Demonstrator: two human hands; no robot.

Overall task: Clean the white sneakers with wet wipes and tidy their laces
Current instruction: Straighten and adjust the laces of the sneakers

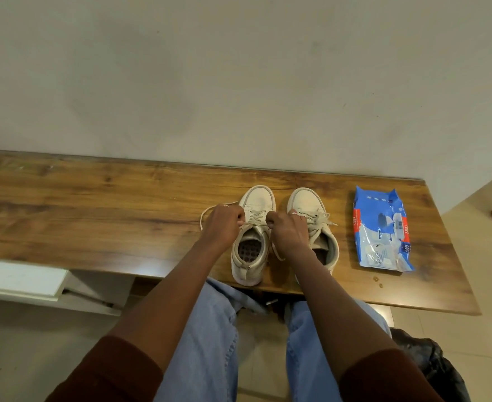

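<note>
Two white sneakers stand side by side on the wooden table [94, 216], toes toward the wall. Over the left sneaker [253, 236], my left hand [224, 224] pinches one end of its lace [207, 211], which loops out to the left on the table. My right hand [288, 230] pinches the other end of that lace, just right of the shoe's tongue, and partly covers the right sneaker [314, 216]. The right sneaker's laces lie loosely tied across its top. A blue pack of wet wipes [381, 230] lies to the right of the shoes.
A plain wall rises right behind the table. A white shelf or drawer [18, 280] sits under the table's left part. My knees in blue jeans are below the front edge. A dark bag [430, 361] lies on the tiled floor at the right.
</note>
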